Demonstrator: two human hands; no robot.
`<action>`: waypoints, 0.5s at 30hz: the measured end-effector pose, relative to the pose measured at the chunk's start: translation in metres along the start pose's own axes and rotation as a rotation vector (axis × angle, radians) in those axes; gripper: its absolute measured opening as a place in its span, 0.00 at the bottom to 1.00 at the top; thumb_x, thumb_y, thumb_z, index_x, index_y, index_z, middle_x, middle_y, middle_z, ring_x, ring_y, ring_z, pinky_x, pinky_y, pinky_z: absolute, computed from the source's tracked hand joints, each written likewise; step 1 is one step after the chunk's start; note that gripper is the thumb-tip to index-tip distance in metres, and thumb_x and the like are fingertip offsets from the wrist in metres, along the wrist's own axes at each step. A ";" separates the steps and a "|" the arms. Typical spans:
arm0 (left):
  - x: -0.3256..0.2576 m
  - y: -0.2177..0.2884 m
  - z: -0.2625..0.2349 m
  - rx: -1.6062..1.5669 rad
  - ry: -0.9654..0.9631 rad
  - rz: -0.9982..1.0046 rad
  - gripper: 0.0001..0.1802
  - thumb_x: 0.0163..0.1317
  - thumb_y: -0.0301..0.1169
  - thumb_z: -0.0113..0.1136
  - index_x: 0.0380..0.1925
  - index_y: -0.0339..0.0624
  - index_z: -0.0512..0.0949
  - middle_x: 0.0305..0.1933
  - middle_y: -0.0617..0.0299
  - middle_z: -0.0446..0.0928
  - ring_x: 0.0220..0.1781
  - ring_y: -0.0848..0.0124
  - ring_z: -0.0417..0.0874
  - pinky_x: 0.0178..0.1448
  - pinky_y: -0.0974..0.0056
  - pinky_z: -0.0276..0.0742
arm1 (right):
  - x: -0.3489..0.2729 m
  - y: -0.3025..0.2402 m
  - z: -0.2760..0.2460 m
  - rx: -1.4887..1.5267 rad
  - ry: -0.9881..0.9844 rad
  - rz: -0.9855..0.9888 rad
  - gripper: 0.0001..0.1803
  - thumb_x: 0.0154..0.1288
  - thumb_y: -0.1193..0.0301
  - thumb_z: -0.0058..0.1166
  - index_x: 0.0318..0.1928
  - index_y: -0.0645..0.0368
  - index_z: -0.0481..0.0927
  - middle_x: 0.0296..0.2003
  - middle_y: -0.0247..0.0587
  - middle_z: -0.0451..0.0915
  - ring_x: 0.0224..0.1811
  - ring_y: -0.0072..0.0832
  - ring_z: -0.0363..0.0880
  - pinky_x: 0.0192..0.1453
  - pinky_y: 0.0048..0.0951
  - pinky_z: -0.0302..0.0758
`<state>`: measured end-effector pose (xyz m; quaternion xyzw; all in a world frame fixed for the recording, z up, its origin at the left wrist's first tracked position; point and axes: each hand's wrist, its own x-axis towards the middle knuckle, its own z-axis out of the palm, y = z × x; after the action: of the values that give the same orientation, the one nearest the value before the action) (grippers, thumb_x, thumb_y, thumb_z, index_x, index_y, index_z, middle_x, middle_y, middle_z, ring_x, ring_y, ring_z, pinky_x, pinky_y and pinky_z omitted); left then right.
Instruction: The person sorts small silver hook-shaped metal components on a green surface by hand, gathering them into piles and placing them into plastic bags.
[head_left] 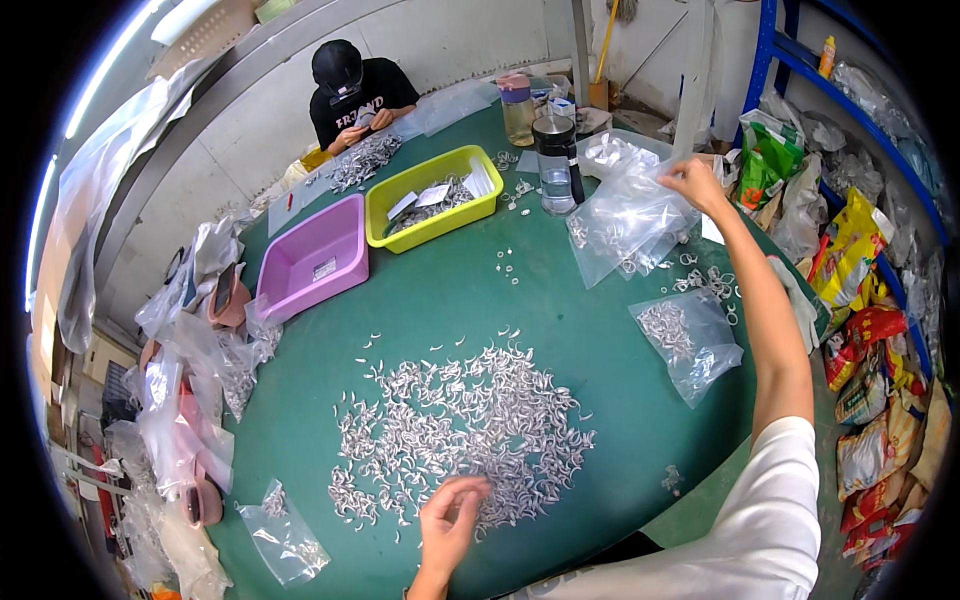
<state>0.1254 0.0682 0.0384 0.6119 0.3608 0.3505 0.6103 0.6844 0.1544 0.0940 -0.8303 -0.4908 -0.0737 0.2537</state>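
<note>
A broad pile of small silvery curved metal pieces [470, 420] lies spread on the green table [300, 380] in front of me. My left hand [450, 520] hovers at the near edge of this pile, its fingers bent and a little blurred. The thumb stands apart from the fingers, and I see nothing held. Reaching far to the right, my right hand [695, 185] pinches the upper edge of a clear plastic bag [620, 215]. More silvery pieces show in and around that bag. Nearer to me lies another clear bag [685, 340] with silvery pieces inside.
A purple tray [318, 255] and a yellow-green basket [430, 200] stand toward the back. Two drink bottles, one a clear bottle with black lid [556, 165], stand beside the bags. Across the table a person [358, 100] handles something small. Blue shelving [850, 100] rises at right.
</note>
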 end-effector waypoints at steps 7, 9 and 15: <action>0.012 0.003 0.006 0.060 -0.060 -0.045 0.12 0.60 0.15 0.48 0.43 0.32 0.76 0.41 0.57 0.76 0.43 0.72 0.79 0.47 0.72 0.73 | 0.022 -0.012 -0.037 0.006 -0.017 -0.010 0.17 0.54 0.57 0.60 0.23 0.58 0.84 0.19 0.44 0.79 0.25 0.38 0.80 0.33 0.36 0.73; 0.014 0.007 0.009 0.064 -0.065 -0.051 0.12 0.60 0.15 0.49 0.42 0.32 0.76 0.41 0.57 0.76 0.43 0.72 0.79 0.47 0.72 0.73 | 0.024 -0.028 -0.064 -0.006 -0.032 -0.001 0.17 0.55 0.57 0.60 0.24 0.59 0.84 0.18 0.45 0.79 0.24 0.38 0.79 0.31 0.36 0.72; 0.009 0.007 0.012 0.093 -0.120 -0.011 0.14 0.60 0.15 0.48 0.45 0.32 0.74 0.41 0.56 0.77 0.44 0.71 0.79 0.50 0.69 0.73 | -0.008 -0.082 -0.128 -0.170 0.195 -0.233 0.17 0.58 0.58 0.57 0.28 0.63 0.82 0.18 0.46 0.78 0.23 0.38 0.78 0.29 0.35 0.71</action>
<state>0.1403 0.0703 0.0453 0.6577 0.3427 0.2927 0.6036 0.6263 0.1175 0.2298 -0.7751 -0.5489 -0.2239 0.2187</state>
